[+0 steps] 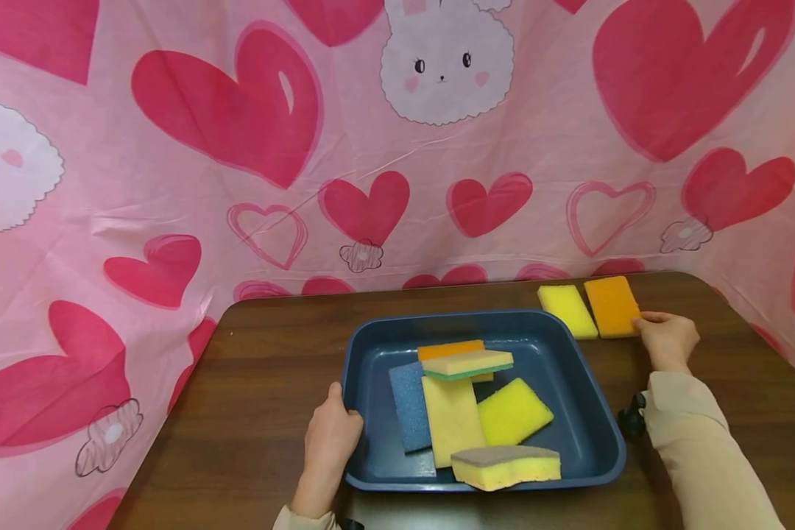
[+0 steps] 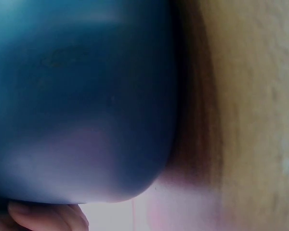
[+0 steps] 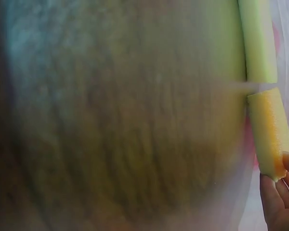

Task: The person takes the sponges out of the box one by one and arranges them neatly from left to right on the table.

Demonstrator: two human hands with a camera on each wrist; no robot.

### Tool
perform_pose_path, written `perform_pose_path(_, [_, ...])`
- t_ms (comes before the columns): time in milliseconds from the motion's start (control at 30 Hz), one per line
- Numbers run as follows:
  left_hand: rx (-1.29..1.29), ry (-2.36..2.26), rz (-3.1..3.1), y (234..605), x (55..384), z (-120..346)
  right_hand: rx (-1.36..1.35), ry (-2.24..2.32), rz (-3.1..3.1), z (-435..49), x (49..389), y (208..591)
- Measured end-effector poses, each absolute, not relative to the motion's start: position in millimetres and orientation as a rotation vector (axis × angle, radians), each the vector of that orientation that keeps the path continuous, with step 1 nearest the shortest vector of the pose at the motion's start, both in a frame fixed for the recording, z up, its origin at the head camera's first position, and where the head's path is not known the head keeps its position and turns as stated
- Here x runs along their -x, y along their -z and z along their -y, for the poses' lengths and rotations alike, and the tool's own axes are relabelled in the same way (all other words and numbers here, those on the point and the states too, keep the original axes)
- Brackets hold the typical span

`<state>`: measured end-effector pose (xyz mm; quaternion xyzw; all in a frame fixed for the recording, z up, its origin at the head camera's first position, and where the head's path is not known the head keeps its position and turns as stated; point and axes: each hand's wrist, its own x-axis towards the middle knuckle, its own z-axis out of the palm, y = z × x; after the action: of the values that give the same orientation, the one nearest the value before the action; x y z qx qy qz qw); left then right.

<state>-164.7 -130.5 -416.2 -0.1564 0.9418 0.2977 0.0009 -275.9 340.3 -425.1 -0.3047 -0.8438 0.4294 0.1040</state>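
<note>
- Apparently, the step is placing or lifting the orange scouring sponge (image 1: pixel 611 306), on the table (image 1: pixel 271 353) just beside a yellow sponge (image 1: pixel 567 311).
- Right hand (image 1: pixel 669 340) pinches its corner; the next move calls for steady fingers.
- Left hand (image 1: pixel 331 436) grips the roasting pan (image 1: pixel 447 318).
- Only the right wrist view shows the sponge's pale foam layer (image 3: pixel 261 134).

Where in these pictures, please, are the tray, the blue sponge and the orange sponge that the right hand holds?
Tray (image 1: pixel 542 369), head view: a bare part of its floor.
Blue sponge (image 1: pixel 408 408), head view: the middle of its visible blue face.
Orange sponge (image 1: pixel 612 306), head view: the middle of its orange face.
</note>
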Motion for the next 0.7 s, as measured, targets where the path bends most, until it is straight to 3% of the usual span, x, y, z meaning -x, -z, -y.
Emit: perform_pose_path(700, [0.449,-0.944,-2.966,416.5,162.8,130.9,0.836,-1.213,2.52,-334.1,277.8,437.0])
